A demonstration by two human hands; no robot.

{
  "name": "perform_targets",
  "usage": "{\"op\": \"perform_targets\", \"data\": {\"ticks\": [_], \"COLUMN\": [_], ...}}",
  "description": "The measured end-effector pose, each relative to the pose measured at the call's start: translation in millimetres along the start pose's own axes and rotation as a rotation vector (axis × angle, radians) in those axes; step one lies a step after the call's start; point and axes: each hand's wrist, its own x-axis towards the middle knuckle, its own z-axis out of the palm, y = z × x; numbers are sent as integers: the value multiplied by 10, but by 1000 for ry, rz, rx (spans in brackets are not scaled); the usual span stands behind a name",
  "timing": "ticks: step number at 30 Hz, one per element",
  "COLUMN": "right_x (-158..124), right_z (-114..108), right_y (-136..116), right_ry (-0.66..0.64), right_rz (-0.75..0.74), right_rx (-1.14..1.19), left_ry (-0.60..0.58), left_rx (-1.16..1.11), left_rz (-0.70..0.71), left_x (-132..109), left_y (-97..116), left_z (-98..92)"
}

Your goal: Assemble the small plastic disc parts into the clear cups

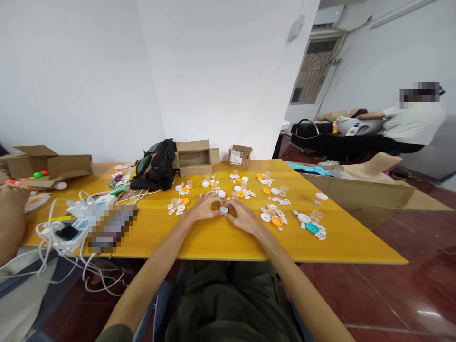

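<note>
Above the yellow table, my left hand point(205, 207) and my right hand point(242, 217) meet at the fingertips. Both are closed in a pinch on a small white plastic part point(223, 209), whose exact shape is too small to make out. An orange ring-like piece point(213, 207) shows partly behind my left fingers. Just beyond my hands lies a white round piece point(221, 194). To the right of my right hand is a group with an orange ring point(277, 221), a white lid point(265, 217) and white cut-out pieces point(282, 214).
Several similar groups with clear cups point(316, 216) and a teal ring point(312, 228) spread across the table point(221, 242). Cardboard boxes point(194, 164) and a black bag point(156, 164) stand behind. Left are a power strip point(71, 232), cables and another person's arm point(12, 218).
</note>
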Motion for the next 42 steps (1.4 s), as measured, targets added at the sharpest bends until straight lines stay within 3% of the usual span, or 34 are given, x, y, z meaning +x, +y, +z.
{"op": "perform_targets", "data": {"ticks": [42], "right_x": [36], "right_z": [51], "right_y": [91], "right_ry": [22], "right_rz": [-22], "right_rx": [70], "left_ry": [-6], "left_rx": [-29], "left_rz": [-19], "left_x": [20], "left_y": [9], "left_z": [-14]}}
